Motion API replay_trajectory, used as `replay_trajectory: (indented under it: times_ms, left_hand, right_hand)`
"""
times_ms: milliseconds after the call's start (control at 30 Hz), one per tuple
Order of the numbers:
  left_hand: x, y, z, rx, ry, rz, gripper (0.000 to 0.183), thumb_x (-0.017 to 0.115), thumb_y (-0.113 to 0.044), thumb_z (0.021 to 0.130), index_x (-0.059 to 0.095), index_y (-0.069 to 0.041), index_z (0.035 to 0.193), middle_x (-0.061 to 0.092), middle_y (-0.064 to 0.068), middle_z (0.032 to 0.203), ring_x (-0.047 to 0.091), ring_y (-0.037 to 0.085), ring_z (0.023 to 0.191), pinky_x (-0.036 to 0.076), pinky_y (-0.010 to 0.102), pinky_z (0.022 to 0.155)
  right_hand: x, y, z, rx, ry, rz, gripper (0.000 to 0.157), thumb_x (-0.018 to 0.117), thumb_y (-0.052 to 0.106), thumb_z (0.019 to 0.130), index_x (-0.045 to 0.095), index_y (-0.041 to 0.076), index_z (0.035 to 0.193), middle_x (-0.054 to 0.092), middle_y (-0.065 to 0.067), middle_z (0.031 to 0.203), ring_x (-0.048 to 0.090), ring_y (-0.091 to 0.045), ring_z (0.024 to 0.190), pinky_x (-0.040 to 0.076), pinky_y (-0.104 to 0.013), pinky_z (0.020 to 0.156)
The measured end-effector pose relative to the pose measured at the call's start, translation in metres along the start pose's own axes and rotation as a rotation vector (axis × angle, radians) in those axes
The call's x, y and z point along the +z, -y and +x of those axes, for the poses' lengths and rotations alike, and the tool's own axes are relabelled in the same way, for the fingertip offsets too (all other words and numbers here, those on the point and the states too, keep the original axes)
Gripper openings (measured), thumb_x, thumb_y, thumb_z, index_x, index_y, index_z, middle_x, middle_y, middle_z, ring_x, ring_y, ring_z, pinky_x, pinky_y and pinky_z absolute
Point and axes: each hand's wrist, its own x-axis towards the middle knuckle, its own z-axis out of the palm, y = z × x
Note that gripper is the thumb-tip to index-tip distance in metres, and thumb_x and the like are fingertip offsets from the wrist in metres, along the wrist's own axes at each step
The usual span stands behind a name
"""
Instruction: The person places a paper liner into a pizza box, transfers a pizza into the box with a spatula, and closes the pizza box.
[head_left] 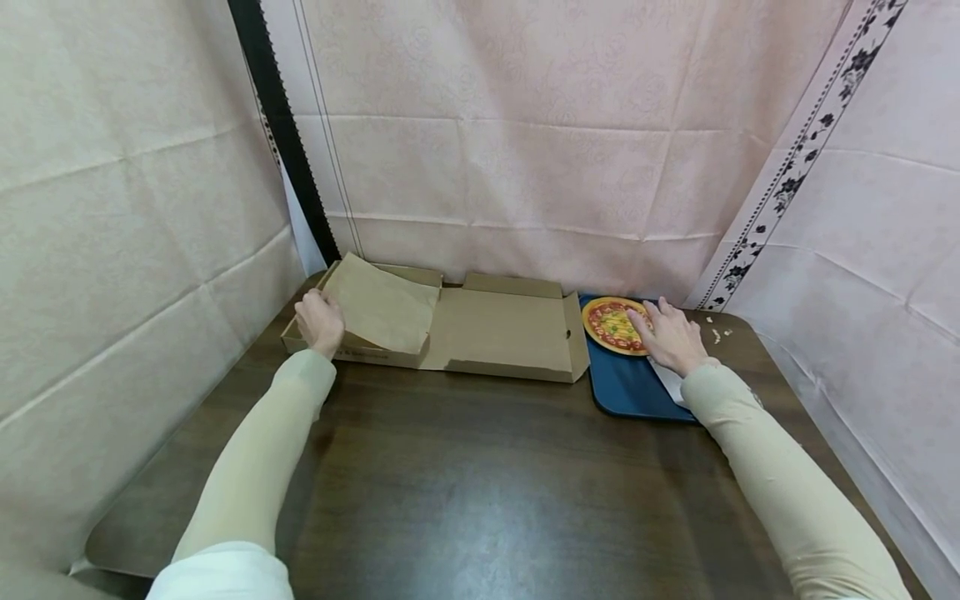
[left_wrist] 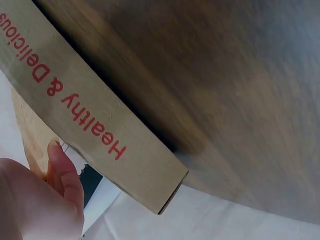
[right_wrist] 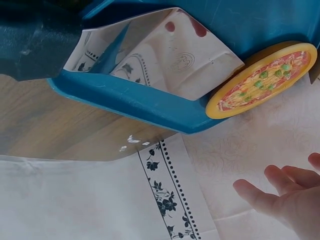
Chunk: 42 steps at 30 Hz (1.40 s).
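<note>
At the left, a cardboard pizza box (head_left: 378,358) lies unfolded, its side printed "Healthy & Delicious". A tan sheet of paper (head_left: 386,304) slants inside its left half. My left hand (head_left: 321,322) pinches the paper's left edge, thumb close over the box wall (left_wrist: 85,115). On a blue tray (head_left: 626,392) at the right sits a small pizza (right_wrist: 265,82) with a yellow crust and green bits. Over its right side reaches my right hand (head_left: 671,337), fingers spread and holding nothing. A broad shiny cleaver (right_wrist: 175,60) with a dark handle lies on the tray beneath the wrist.
The box lid (head_left: 502,329) lies flat, its right flap beside the tray. Small white scraps (head_left: 717,335) lie on the dark wooden table (head_left: 480,467) right of the tray. Pale cloth (head_left: 525,167) hangs behind and along both sides.
</note>
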Motion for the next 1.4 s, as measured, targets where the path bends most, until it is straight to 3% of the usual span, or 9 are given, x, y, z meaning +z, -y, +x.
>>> replay_trajectory:
  times_ms: [300,533,800,1000,1267,1400]
  left_hand:
    - [-0.004,0.001,0.003,0.003,0.022,0.14,0.029,0.043,-0.015,0.095,0.063,0.003,0.086,0.066,0.031,0.106,0.063,0.05,0.095,0.049,0.057,0.077]
    - [-0.006,0.008,0.007,-0.029,0.055,0.223,0.033,0.043,-0.02,0.097,0.063,0.004,0.091,0.066,0.03,0.106,0.063,0.048,0.096,0.05,0.058,0.077]
    - [-0.006,0.016,0.01,0.041,0.07,0.313,0.033,0.048,-0.02,0.095,0.065,0.008,0.092,0.067,0.033,0.101,0.065,0.048,0.092,0.051,0.058,0.076]
    - [-0.005,0.017,0.011,0.026,0.088,0.325,0.035,0.039,-0.015,0.096,0.065,0.008,0.088,0.066,0.033,0.102,0.064,0.047,0.092,0.051,0.057,0.077]
    - [-0.006,0.016,0.013,-0.008,0.123,0.278,0.037,0.035,-0.014,0.096,0.059,0.011,0.107,0.06,0.035,0.112,0.058,0.049,0.103,0.05,0.059,0.082]
    - [-0.005,0.012,0.015,0.021,0.145,0.296,0.04,0.037,-0.015,0.096,0.049,0.013,0.121,0.054,0.037,0.121,0.048,0.051,0.113,0.045,0.06,0.091]
  right_hand:
    - [-0.003,0.0,0.002,0.0,0.008,-0.01,0.083,0.017,0.063,0.099,0.028,-0.002,0.149,0.017,-0.036,0.154,0.02,-0.056,0.139,0.019,-0.076,0.104]
    - [-0.002,0.003,0.001,0.0,0.019,-0.004,0.079,0.02,0.06,0.1,0.028,-0.002,0.149,0.017,-0.035,0.154,0.019,-0.055,0.139,0.018,-0.076,0.104]
    - [-0.002,0.005,-0.001,0.0,-0.012,-0.026,0.082,0.017,0.062,0.099,0.031,-0.002,0.148,0.02,-0.035,0.153,0.023,-0.054,0.139,0.021,-0.075,0.103]
    - [-0.002,0.005,-0.001,-0.01,-0.015,-0.03,0.081,0.017,0.061,0.1,0.032,-0.002,0.147,0.021,-0.035,0.153,0.023,-0.054,0.138,0.022,-0.075,0.103]
    - [-0.003,0.006,-0.001,-0.006,-0.025,-0.028,0.076,0.022,0.057,0.101,0.033,-0.002,0.147,0.022,-0.035,0.153,0.025,-0.054,0.138,0.023,-0.076,0.101]
    - [-0.005,0.007,-0.002,-0.013,-0.032,-0.032,0.078,0.019,0.058,0.101,0.033,-0.002,0.147,0.022,-0.035,0.153,0.025,-0.055,0.137,0.024,-0.076,0.101]
